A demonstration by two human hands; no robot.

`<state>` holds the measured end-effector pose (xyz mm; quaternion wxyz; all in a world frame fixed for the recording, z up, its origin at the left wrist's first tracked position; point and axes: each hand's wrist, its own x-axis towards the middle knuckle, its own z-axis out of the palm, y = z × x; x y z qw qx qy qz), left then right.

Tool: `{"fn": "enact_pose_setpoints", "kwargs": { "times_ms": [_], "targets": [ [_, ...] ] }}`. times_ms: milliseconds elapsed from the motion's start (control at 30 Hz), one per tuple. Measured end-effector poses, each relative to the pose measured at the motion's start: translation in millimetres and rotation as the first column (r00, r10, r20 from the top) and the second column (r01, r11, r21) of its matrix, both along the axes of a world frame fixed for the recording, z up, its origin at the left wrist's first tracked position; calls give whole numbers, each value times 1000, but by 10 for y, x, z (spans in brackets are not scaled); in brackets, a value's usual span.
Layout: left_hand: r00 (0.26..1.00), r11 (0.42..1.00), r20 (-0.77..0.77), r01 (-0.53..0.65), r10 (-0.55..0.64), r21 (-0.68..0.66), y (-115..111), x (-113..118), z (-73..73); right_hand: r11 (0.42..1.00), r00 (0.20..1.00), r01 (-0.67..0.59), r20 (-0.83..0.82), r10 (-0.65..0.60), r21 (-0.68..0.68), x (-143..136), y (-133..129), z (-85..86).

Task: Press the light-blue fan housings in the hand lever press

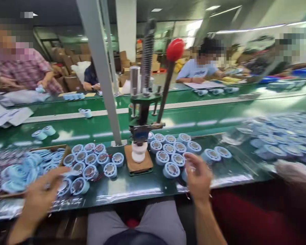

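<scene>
Hands hover either side of the hand press (142, 136) on our green surface (132, 187). Our left hand (42, 195), left of the press, pinches a small blurred part; we cannot tell its grip further. Our right hand (199, 177), right of the press, curls half-open over the blue rolls (172, 153). More blue rolls (91, 163) sit left of the press.

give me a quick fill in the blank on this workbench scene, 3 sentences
1. The ball on top of the press lever is coloured ____.
2. The white part under the press sits on a brown ____.
3. The left hand is beside the round blue parts that lie to the ____ of the press.

Missing words: red; pad; left
</scene>
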<state>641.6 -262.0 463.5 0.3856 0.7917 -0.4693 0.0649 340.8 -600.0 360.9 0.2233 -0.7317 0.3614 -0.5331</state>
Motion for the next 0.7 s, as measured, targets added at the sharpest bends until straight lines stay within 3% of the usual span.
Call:
{"fn": "enact_pose_setpoints", "kwargs": {
  "times_ms": [33, 67, 100, 167, 267, 333, 467, 600, 700],
  "targets": [
    [988, 989, 42, 147, -147, 6, -57, -120, -173, 973, 973, -229, -48, 227, -37, 281, 314, -57],
    [946, 942, 20, 320, -324, 99, -141, -240, -361, 909, 907, -414, -111, 406, -57, 571, 620, -114],
    [917, 907, 25, 389, -397, 161, -233, -352, -553, 845, 839, -532, -176, 516, -60, 852, 896, -167],
    [918, 900, 50, 374, -394, 224, -378, -521, -899, 795, 769, -605, -299, 565, -52, 1334, 1302, -256],
    [969, 951, 89, 205, -231, 233, -400, -603, -1237, 830, 751, -556, -447, 486, -31, 1713, 1532, -330],
    [985, 967, 86, 128, -150, 218, -327, -587, -1346, 842, 744, -539, -485, 459, -31, 1754, 1535, -351],
    [998, 983, 59, 27, -38, 182, -241, -617, -1431, 834, 756, -549, -465, 461, -66, 1671, 1489, -400],
    [990, 976, 71, -133, 122, 175, -329, -747, -1482, 820, 771, -566, -406, 490, -87, 1649, 1496, -443],
    [984, 964, 78, -170, 157, 204, -383, -766, -1497, 817, 793, -568, -334, 510, -99, 1562, 1498, -394]
  ]
}}
